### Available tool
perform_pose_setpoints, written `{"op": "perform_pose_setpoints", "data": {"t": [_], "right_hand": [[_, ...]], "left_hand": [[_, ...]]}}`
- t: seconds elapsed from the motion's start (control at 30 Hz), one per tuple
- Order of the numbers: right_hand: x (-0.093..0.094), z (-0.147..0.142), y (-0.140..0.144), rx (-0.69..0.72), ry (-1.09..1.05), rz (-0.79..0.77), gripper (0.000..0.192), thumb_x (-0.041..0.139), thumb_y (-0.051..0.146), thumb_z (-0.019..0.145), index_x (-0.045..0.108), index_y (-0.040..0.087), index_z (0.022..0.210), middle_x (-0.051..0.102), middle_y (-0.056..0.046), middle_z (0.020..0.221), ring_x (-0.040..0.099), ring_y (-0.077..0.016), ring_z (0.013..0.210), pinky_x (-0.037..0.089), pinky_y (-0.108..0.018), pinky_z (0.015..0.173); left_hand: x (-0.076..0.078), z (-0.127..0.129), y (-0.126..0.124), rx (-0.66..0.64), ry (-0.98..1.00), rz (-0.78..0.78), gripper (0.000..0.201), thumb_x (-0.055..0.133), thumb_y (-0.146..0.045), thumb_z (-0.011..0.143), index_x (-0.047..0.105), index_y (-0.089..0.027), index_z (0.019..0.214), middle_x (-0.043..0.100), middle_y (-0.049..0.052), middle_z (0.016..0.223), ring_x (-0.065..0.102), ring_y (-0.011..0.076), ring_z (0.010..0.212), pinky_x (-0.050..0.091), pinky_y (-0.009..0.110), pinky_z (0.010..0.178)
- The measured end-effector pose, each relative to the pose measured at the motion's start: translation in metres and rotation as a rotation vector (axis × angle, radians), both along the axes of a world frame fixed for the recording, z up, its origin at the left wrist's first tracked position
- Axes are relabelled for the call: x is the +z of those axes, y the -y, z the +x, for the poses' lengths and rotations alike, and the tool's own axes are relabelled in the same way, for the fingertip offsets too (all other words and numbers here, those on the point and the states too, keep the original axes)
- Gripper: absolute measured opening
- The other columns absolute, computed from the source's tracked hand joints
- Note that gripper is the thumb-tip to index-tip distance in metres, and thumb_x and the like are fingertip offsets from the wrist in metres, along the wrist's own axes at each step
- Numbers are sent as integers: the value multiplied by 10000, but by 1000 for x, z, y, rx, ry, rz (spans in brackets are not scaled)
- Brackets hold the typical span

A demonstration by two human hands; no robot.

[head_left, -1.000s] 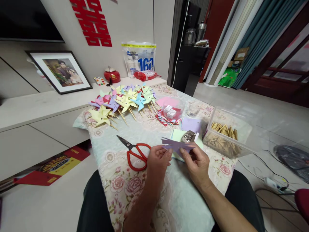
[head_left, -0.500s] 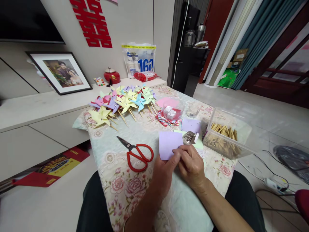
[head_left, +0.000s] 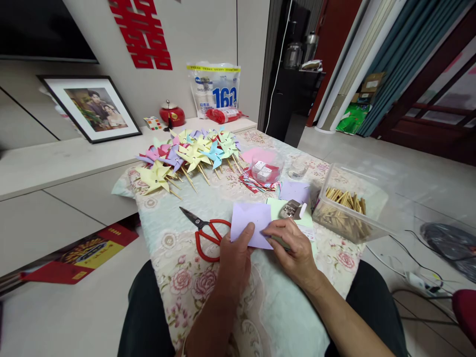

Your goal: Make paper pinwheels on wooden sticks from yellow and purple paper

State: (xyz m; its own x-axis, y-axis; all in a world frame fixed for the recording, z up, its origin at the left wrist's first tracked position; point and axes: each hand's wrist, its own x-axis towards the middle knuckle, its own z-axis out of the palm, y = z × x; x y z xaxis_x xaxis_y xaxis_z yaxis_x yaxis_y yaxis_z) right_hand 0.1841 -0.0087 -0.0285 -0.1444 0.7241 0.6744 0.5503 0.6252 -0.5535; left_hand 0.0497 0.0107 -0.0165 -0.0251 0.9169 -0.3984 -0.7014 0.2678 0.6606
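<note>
A square of light purple paper [head_left: 248, 215] is pinched in my left hand [head_left: 238, 250], thumb on top and fingers behind it. My right hand [head_left: 295, 248] is curled beside the paper's right edge, its fingertips at that edge. A small dark olive sliver shows between its fingers, too hidden to name. Just left of the paper lie scissors [head_left: 208, 233] with red handles, partly covered by the paper and my left hand. Beyond my right hand, a small open box of metal bits [head_left: 292, 209] rests on light green paper [head_left: 274, 204].
Several paper pinwheels [head_left: 193, 153] on sticks lie at the back left. A clear bin of wooden sticks [head_left: 345, 213] stands at the right. Behind my hands are a round clear container [head_left: 267, 166], patterned strips [head_left: 253, 182], a glass [head_left: 297, 169] and more purple paper [head_left: 293, 191].
My left hand has moved left with the purple paper, now covering part of the scissors' handles. My right hand's fingers have parted from the left hand's and opened slightly.
</note>
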Motion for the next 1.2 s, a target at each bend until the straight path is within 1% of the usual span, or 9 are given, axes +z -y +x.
{"op": "perform_pose_setpoints", "data": {"t": [0.1, 0.27, 0.4, 0.57, 0.7, 0.83, 0.97, 1.2], "right_hand": [[0, 0, -1, 40, 6, -1, 263, 559, 39, 911, 697, 212, 1052, 655, -73, 936, 602, -209, 867, 488, -370, 760], [-3, 1, -2, 41, 34, -14, 253, 544, 52, 916, 721, 205, 1013, 650, -76, 916, 590, -208, 839, 482, -359, 726], [-2, 1, 0, 45, 47, -20, 240, 545, 73, 923, 729, 202, 1007, 649, -79, 911, 594, -211, 835, 485, -360, 729], [1, 0, 1, 67, 21, -55, 176, 596, 108, 926, 732, 190, 1002, 645, -79, 893, 605, -207, 838, 495, -342, 730], [2, 0, 1, 56, -42, -110, 126, 619, 134, 921, 729, 176, 967, 647, -80, 885, 627, -197, 846, 503, -315, 725], [2, 0, 1, 59, -107, -185, 114, 620, 168, 922, 712, 181, 857, 656, -63, 816, 624, -193, 815, 490, -313, 724], [1, 1, 1, 34, -192, -310, 137, 634, 218, 907, 679, 184, 782, 631, -42, 771, 601, -179, 745, 465, -307, 683], [-2, 1, -1, -25, -314, -514, 229, 665, 336, 869, 619, 188, 700, 564, 0, 678, 521, -145, 615, 394, -273, 576]], "left_hand": [[0, 0, -1, 16, -33, -17, 348, 863, -196, 564, 727, -165, 882, 760, 38, 858, 710, 206, 767, 566, 315, 756], [-1, 1, -2, 17, -61, -2, 320, 867, -205, 534, 739, -161, 823, 756, 7, 760, 685, 171, 693, 550, 279, 710], [-3, 1, -3, 14, -69, 12, 331, 870, -212, 521, 747, -151, 821, 762, 4, 750, 684, 166, 682, 548, 276, 709], [-3, 1, -2, 8, -73, 17, 308, 860, -205, 517, 742, -145, 794, 756, 8, 728, 671, 164, 655, 534, 271, 668], [-6, 1, -2, -26, -145, 5, 293, 838, -200, 546, 738, -150, 817, 740, 5, 710, 641, 160, 626, 503, 265, 606], [-13, 2, -1, -52, -231, 27, 215, 815, -220, 588, 727, -154, 773, 696, -4, 655, 601, 151, 591, 484, 261, 575], [-18, 4, 0, -78, -292, 57, 172, 788, -252, 627, 719, -155, 751, 664, 0, 635, 577, 154, 576, 480, 268, 551], [-15, 4, 2, -125, -335, 85, 148, 740, -291, 664, 707, -157, 720, 668, 26, 659, 602, 181, 625, 503, 286, 590]]}}
